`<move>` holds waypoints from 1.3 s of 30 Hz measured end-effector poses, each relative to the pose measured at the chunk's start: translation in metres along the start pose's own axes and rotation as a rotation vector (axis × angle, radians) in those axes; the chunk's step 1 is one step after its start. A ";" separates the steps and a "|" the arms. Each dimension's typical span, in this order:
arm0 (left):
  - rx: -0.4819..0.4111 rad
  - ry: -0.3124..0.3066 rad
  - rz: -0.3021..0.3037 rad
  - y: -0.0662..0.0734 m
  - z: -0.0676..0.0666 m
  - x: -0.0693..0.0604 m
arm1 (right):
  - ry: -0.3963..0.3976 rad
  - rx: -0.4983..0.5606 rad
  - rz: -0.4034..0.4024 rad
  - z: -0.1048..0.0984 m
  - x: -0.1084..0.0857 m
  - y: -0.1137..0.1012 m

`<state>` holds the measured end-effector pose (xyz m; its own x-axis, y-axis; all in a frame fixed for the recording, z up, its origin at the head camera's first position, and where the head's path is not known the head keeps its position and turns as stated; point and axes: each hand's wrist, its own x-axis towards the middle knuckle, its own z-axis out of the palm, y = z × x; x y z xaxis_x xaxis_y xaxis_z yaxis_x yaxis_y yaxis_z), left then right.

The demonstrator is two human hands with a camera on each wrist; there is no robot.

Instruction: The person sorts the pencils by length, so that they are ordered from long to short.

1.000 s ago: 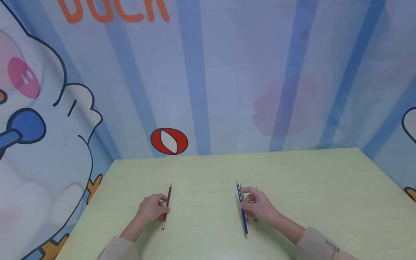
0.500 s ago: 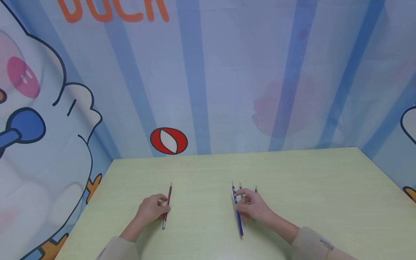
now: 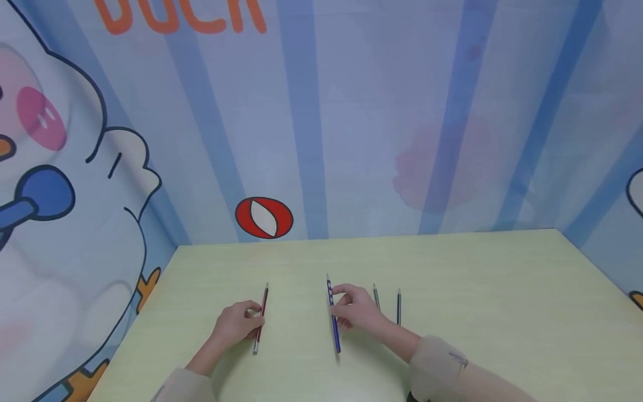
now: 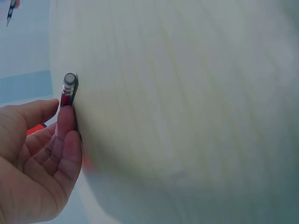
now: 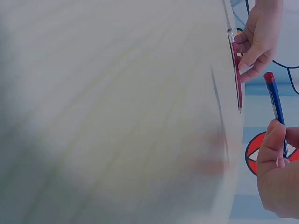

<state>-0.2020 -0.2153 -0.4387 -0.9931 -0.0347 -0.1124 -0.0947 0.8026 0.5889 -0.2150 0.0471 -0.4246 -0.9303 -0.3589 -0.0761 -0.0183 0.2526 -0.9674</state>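
Note:
In the head view my left hand [image 3: 236, 324] holds a red pencil [image 3: 264, 298] between thumb and fingers at the left part of the table. The pencil's silver end faces me in the left wrist view, and its sharpened tip points toward the wall. To the right of it, my right hand [image 3: 359, 308] pinches a blue pencil [image 3: 335, 333] with a patterned upper part, tip pointing away. A shadow beneath suggests the blue pencil is off the table, and the right wrist view shows a gap between this pencil [image 5: 275, 100] and the tabletop.
Two more dark pencils, one [image 3: 376, 297] nearer the hand and another [image 3: 399, 306] farther right, lie behind my right forearm, which partly covers them. The pale table [image 3: 477, 290] ends at a printed blue curtain [image 3: 351, 123] at the back and sides.
My right hand has carried the blue pencil leftward, away from the two dark pencils, which show more now. The left hand and red pencil have stayed nearly in place.

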 end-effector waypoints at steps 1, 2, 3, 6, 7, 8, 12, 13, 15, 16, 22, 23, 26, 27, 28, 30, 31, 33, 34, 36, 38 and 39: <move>0.002 0.002 0.004 0.000 0.000 0.000 | -0.003 0.000 -0.001 0.004 0.003 -0.001; 0.004 0.003 0.008 0.000 0.000 0.000 | -0.004 -0.001 -0.004 0.008 0.006 -0.003; 0.005 0.004 0.011 -0.001 0.000 0.000 | -0.007 -0.002 -0.007 0.012 0.009 -0.004; 0.006 0.007 0.014 -0.001 0.000 0.000 | -0.010 0.000 -0.003 0.024 0.017 -0.007; 0.005 0.006 0.013 -0.001 0.000 0.000 | -0.009 0.000 0.000 0.028 0.020 -0.008; 0.003 0.005 0.012 -0.001 0.000 0.000 | -0.007 0.000 0.004 0.032 0.023 -0.008; -0.008 0.002 0.009 -0.001 0.000 0.000 | 0.006 -0.006 0.027 0.045 0.034 -0.010; -0.010 0.002 0.009 -0.001 0.000 0.000 | 0.010 -0.009 0.032 0.048 0.036 -0.010; -0.013 0.008 0.012 -0.001 0.000 0.000 | 0.016 -0.017 0.039 0.055 0.040 -0.010; -0.013 0.012 0.015 -0.001 0.000 0.000 | 0.018 -0.025 0.040 0.058 0.041 -0.010; -0.010 0.016 0.004 -0.002 0.000 0.001 | 0.036 -0.083 0.061 0.075 0.049 -0.004; -0.010 0.014 -0.003 -0.002 0.001 0.001 | 0.042 -0.093 0.068 0.078 0.051 -0.003; -0.006 0.008 -0.020 -0.002 0.001 0.001 | 0.066 -0.120 0.099 0.085 0.055 0.000; -0.004 0.008 -0.024 -0.002 0.002 0.001 | 0.075 -0.126 0.109 0.087 0.056 0.000; -0.002 0.007 -0.025 -0.002 0.002 0.001 | 0.085 -0.138 0.116 0.089 0.057 0.000; 0.000 0.008 -0.020 -0.003 0.002 0.001 | 0.101 -0.164 0.128 0.092 0.059 -0.001; 0.001 0.010 -0.019 -0.003 0.002 0.001 | 0.107 -0.177 0.131 0.093 0.060 -0.001; 0.001 0.010 -0.020 -0.003 0.002 0.001 | 0.116 -0.212 0.148 0.095 0.061 -0.003; 0.001 0.010 -0.020 -0.003 0.001 0.001 | 0.117 -0.229 0.153 0.096 0.062 -0.004; 0.003 0.012 -0.019 -0.002 0.001 0.001 | 0.119 -0.259 0.162 0.098 0.063 -0.005; 0.004 0.013 -0.018 -0.002 0.001 0.000 | 0.121 -0.291 0.170 0.099 0.064 -0.006; 0.006 0.014 -0.015 -0.002 0.000 0.000 | 0.121 -0.303 0.169 0.099 0.064 -0.006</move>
<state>-0.2018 -0.2165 -0.4401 -0.9924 -0.0551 -0.1104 -0.1095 0.8054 0.5825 -0.2382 -0.0666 -0.4479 -0.9658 -0.1850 -0.1818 0.0484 0.5600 -0.8271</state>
